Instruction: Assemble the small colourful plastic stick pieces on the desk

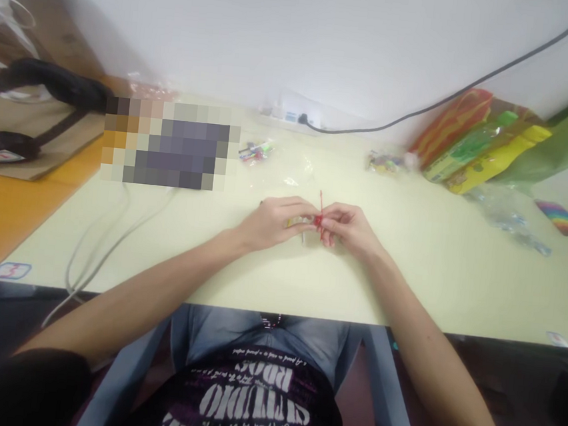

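We pinch red piece (318, 220) at tips of left fingers (299, 210) and right fingers (337, 227); counter (287, 280) spreads between them and near edge (294, 314).

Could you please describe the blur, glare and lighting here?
In the head view, the small red plastic-looking piece between bare left hand and bare right hand looks soft; the clear crinkled plastic film glints; a grey-purple patch is pixelated; the pale-yellow tabletop looks fairly evenly lit.

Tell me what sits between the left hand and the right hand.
In the head view, a small red piece with a thin red strand lies between the fingertips of the left hand and the right hand.
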`<state>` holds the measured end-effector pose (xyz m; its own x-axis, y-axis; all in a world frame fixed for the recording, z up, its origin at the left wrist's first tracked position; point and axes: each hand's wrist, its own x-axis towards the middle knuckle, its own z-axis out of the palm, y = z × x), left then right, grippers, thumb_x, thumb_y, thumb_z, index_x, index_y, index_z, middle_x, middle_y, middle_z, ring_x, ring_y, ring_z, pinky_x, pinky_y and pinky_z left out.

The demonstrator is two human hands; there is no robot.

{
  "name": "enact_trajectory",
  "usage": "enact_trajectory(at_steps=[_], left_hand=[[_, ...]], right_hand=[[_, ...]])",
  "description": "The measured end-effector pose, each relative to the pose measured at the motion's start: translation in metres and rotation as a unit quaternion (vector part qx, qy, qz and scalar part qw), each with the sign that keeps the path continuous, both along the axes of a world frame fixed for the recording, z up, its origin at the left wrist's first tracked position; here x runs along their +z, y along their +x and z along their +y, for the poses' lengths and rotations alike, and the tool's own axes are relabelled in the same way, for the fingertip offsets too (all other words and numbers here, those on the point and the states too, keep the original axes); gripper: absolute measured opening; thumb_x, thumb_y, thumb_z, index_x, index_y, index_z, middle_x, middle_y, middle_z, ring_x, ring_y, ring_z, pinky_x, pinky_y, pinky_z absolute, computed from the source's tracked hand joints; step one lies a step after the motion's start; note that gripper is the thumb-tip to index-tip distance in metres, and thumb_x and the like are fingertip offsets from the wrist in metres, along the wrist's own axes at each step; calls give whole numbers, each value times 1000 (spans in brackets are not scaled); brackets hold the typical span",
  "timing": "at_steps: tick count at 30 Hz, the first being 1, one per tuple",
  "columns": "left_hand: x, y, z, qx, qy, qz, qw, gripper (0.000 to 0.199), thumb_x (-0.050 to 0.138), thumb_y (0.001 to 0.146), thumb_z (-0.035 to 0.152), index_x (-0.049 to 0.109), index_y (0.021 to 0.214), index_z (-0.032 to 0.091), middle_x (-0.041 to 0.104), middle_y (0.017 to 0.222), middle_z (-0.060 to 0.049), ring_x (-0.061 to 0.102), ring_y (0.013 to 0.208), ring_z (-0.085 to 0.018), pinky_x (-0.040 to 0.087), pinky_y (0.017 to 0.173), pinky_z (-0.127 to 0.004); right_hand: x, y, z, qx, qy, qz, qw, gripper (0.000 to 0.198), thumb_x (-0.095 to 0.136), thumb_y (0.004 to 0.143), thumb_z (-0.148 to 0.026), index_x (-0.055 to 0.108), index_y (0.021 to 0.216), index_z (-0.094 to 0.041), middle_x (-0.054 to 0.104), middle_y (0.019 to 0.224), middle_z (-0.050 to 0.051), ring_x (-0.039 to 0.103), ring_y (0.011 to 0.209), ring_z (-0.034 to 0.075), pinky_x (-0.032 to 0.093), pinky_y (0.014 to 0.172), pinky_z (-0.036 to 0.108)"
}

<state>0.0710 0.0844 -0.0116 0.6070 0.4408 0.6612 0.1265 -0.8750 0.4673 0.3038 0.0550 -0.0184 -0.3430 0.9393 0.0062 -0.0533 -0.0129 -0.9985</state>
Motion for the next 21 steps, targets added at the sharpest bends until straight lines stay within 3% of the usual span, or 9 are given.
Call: enact_trajectory(at_steps=[21], left_hand=[[-1, 1, 0, 29, -18, -33, 999, 18, 66, 103, 31, 74, 114, 20, 78, 105, -7, 75, 91, -16, 60, 85, -30]], right_hand=[[-3, -2, -1, 25, -14, 45, 999, 39, 87, 82, -52, 70, 90, -18, 73, 71, 2, 65, 50, 13, 52, 47, 24]])
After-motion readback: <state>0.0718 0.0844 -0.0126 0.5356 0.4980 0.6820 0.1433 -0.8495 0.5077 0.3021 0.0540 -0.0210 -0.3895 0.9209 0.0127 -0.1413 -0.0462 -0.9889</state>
